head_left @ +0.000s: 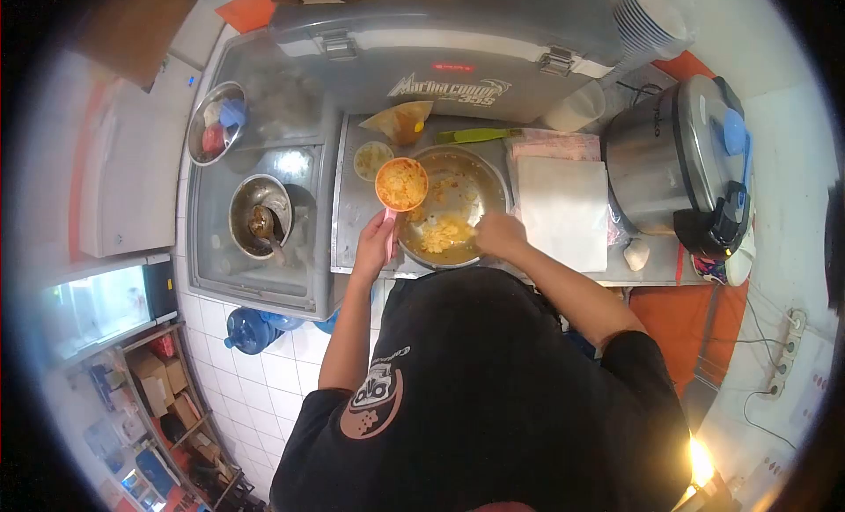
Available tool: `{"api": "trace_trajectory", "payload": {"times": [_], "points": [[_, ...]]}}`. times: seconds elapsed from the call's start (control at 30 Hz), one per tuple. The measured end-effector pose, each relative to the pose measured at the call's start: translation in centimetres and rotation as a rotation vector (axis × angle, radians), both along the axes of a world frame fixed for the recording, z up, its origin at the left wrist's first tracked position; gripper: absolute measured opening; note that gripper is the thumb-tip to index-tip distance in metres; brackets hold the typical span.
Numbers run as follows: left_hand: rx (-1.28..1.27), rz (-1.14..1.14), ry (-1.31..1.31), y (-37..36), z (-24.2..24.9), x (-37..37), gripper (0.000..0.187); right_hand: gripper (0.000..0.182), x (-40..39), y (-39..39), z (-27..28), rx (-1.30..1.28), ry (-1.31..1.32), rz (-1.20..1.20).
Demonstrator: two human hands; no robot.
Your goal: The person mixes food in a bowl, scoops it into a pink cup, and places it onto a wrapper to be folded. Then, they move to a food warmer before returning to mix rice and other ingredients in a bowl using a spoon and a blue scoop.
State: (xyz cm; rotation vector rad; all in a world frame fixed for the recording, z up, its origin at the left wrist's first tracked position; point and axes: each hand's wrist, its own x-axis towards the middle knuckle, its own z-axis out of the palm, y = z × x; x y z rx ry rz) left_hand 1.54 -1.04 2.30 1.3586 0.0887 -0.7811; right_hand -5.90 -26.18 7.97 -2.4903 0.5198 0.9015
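My left hand point(374, 246) is closed around the pink handle of a round scoop point(390, 215). Orange-yellow, rice-like food point(402, 184) fills the scoop, which is above the left rim of a wide metal bowl point(480, 184). More yellow food point(444, 234) lies in the bowl near its front, with small bits scattered on the bottom. My right hand point(502, 237) is closed at the bowl's right rim, beside that food; what its fingers hold is hidden. A small tub point(374, 161) of pale food stands left of the scoop, behind my left hand.
White wrapping paper point(563, 208) is stacked right of the bowl, before a large steel rice cooker point(660, 160). Behind are a bag of brown liquid point(403, 125), a green-handled tool point(475, 135) and a grey cooler box point(458, 63). Leftward, a small bowl point(239, 214) holds a ladle.
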Motion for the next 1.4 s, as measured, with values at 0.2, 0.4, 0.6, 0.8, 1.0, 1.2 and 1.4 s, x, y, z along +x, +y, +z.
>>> {"api": "trace_trajectory", "payload": {"times": [0.2, 0.4, 0.6, 0.8, 1.0, 1.2, 1.4], "points": [[-0.076, 0.067, -0.002, 0.0, -0.2, -0.4, 0.027, 0.02, 0.3, 2.3, -6.5, 0.357, -0.21, -0.028], [-0.089, 0.119, -0.013, 0.2, 0.4, -0.6, 0.028, 0.021, 1.4, 0.4, -4.5, 0.979, 0.019, -0.797], [-0.015, 0.141, -0.048, -0.6, 2.4, -0.4, 0.028, 0.022, 0.0, -2.7, -1.3, 0.826, -0.246, -0.719], [0.132, -0.082, -0.021, -2.7, 2.4, -0.6, 0.02, 0.033, -1.4, -1.7, 0.1, 0.447, -0.703, -0.285], [0.149, -0.241, 0.168, -4.6, 2.5, -0.7, 0.02, 0.052, -3.4, 0.9, -1.8, 0.17, -0.586, 0.027], [0.122, -0.195, 0.308, -4.1, 2.1, -0.9, 0.02, 0.047, -2.7, -2.1, 1.4, 0.263, -0.566, 0.009], [0.103, -0.25, 0.198, -3.7, 2.2, -0.3, 0.021, 0.026, -0.8, -2.8, 2.2, 0.441, -0.564, -0.481]]}}
